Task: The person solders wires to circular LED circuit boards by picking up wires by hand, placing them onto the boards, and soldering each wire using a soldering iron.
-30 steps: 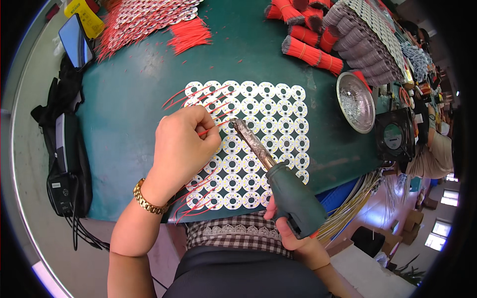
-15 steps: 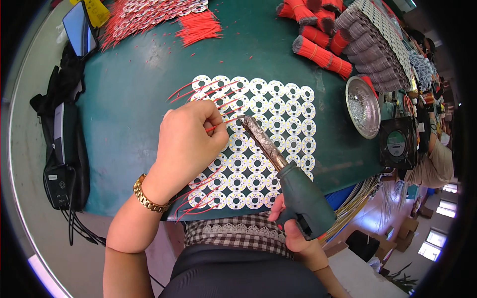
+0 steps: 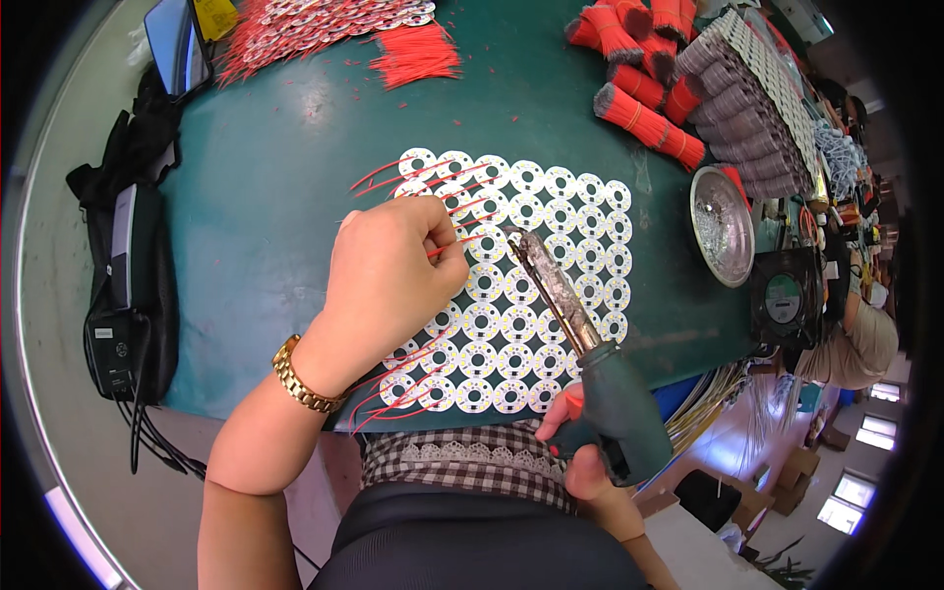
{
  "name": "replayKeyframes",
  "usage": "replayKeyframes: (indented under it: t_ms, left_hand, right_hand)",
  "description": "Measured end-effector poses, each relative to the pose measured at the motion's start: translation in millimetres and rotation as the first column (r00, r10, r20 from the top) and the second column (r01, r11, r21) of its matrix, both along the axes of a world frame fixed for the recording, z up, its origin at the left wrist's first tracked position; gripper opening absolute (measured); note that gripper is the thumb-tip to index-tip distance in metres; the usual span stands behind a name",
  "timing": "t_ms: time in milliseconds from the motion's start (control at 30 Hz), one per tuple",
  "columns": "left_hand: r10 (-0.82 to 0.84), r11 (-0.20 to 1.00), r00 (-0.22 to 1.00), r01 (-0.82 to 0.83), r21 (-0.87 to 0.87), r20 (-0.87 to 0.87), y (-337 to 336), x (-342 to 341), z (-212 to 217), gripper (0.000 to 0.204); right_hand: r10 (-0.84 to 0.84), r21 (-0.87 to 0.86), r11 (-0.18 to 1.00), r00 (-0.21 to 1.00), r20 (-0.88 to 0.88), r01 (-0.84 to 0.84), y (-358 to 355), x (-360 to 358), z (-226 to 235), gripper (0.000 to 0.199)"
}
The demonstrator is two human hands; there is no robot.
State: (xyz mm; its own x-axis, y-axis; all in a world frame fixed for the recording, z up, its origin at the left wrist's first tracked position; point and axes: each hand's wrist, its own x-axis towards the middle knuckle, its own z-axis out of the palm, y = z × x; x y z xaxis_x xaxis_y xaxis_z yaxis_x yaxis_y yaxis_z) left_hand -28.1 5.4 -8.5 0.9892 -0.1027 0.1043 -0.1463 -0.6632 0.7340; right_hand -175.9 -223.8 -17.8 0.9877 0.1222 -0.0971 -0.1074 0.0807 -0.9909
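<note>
Head view, left hand: the left hand [image 3: 388, 280] is curling closed, pinching a thin red wire [image 3: 454, 244] between fingertips over the panel of round white boards [image 3: 531, 285].
Head view, right hand: the right hand [image 3: 580, 452] is wrapping shut around the green grip of a soldering gun [image 3: 580, 339], whose tip is meeting the wire end just above the panel's middle.
Where the wire is: it is lying across a board near the panel's upper left, beside other red wires already fanning off the left edge.
How the wire is likely handling: very light, limp and springy, so pinching close to the bare end is looking best.
How the panel is likely handling: thin, stiff, brittle at its joins; it is lying flat on the green table [image 3: 265, 226].
Nearby: a round metal dish [image 3: 723, 224] is sitting to the right; bundles of red wire [image 3: 644, 118] are lying at the far edge.
</note>
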Motion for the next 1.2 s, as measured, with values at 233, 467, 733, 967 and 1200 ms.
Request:
replayKeyframes:
  t_ms: [233, 467, 733, 967, 1200]
  left_hand:
    - [-0.061, 0.998, 0.996, 0.062, 0.018, -0.070, 24.4, 1.8, 17.9, 0.009]
    - [0.052, 0.945, 0.998, -0.060, -0.322, -0.031, 0.2, -10.3, 21.0, 0.009]
    - [-0.017, 1.000, 0.999, 0.017, -0.016, -0.047, -13.0, -5.6, 0.2, 0.010]
    - [-0.026, 0.999, 0.997, 0.024, -0.032, -0.068, -10.8, -3.6, 1.3, 0.008]
    - [-0.045, 0.999, 0.995, 0.045, -0.002, -0.084, -10.1, -2.1, 5.5, 0.012]
  right_hand:
    - [0.027, -0.013, 1.000, 0.996, 0.085, -0.026, -6.2, -6.8, -9.5, 0.037]
    - [0.113, -0.028, 0.993, 0.987, 0.118, -0.111, -22.8, -17.0, -12.2, 0.043]
    - [0.118, -0.207, 0.973, 0.991, 0.065, -0.103, -19.7, -21.0, -22.8, 0.063]
    - [0.158, -0.272, 0.946, 0.984, -0.082, -0.175, -23.9, -25.2, -27.3, 0.039]
    - [0.157, -0.307, 0.939, 0.987, -0.023, -0.156, -19.3, -20.2, -22.4, 0.041]
